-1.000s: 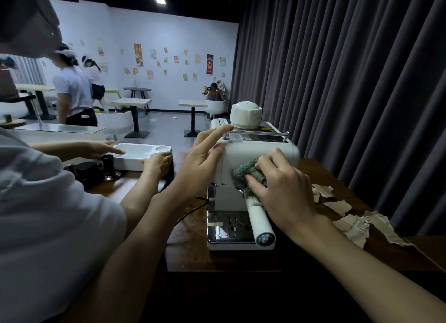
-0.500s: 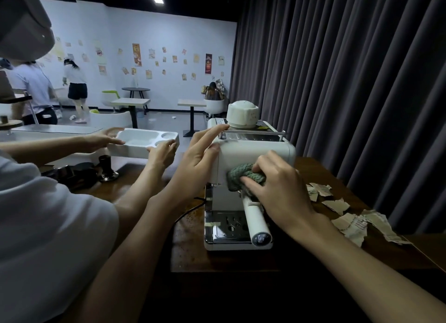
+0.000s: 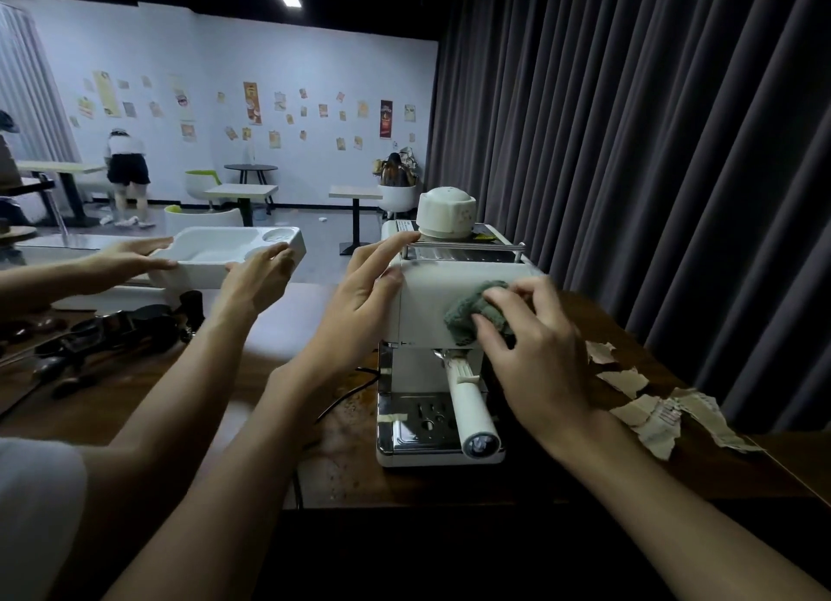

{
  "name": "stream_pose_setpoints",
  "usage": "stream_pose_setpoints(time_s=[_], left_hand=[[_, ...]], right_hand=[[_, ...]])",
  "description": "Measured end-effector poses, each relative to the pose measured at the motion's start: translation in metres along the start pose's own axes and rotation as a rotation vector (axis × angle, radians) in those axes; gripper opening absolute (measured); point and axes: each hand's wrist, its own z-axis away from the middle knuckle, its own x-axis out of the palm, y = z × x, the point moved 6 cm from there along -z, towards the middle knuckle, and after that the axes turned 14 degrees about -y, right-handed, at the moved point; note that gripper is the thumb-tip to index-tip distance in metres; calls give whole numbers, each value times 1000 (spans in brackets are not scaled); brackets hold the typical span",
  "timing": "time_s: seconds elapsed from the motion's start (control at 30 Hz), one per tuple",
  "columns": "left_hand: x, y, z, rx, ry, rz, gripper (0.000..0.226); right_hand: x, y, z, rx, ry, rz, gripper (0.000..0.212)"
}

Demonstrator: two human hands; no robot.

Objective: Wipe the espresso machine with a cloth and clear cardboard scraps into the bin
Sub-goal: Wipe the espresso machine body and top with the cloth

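Note:
A cream espresso machine (image 3: pixel 431 290) stands on the dark wooden table (image 3: pixel 279 312), its portafilter handle (image 3: pixel 472 402) pointing at me. My left hand (image 3: pixel 359 303) rests flat against the machine's left side, fingers straight, fingertips on the top rail. My right hand (image 3: pixel 530 344) pinches a green knitted cloth (image 3: pixel 467 312) against the machine's front panel. Torn cardboard scraps (image 3: pixel 647 407) lie on the table right of the machine. No bin is in view.
Another person's two hands (image 3: pixel 256 277) hold a white moulded tray (image 3: pixel 225 254) at the left. Dark barista tools (image 3: pixel 112 330) lie on the table's left part. A grey curtain (image 3: pixel 652 151) hangs close on the right. A power cable (image 3: pixel 346 398) runs left of the machine.
My right hand has slid the cloth to the right and a little up across the front panel. The other person's hands have lifted the white tray higher. My left hand stays on the machine.

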Motion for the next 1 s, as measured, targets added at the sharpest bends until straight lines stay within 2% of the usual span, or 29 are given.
stream_pose_setpoints(time_s=[0.1, 0.23, 0.3, 0.5, 0.6, 0.83, 1.0], left_hand=[[-1, 1, 0, -2, -20, -10, 41], [-1, 0, 1, -7, -29, -17, 43], [-1, -1, 1, -17, -30, -7, 44], [-1, 0, 0, -23, -43, -11, 44], [-3, 1, 0, -33, -66, -7, 41], [-7, -1, 0, -40, -110, 96, 45], [-7, -1, 1, -38, -96, 78, 43]], right_hand=[[2, -2, -6, -81, -16, 18, 22], [-11, 23, -5, 34, 79, -10, 26], [-10, 21, -7, 55, 71, -4, 28], [2, 1, -13, 20, -25, 141, 51], [-1, 2, -12, 6, 7, 184, 47], [14, -39, -29, -90, -62, 206, 47], [18, -51, -36, -128, -53, 142, 39]])
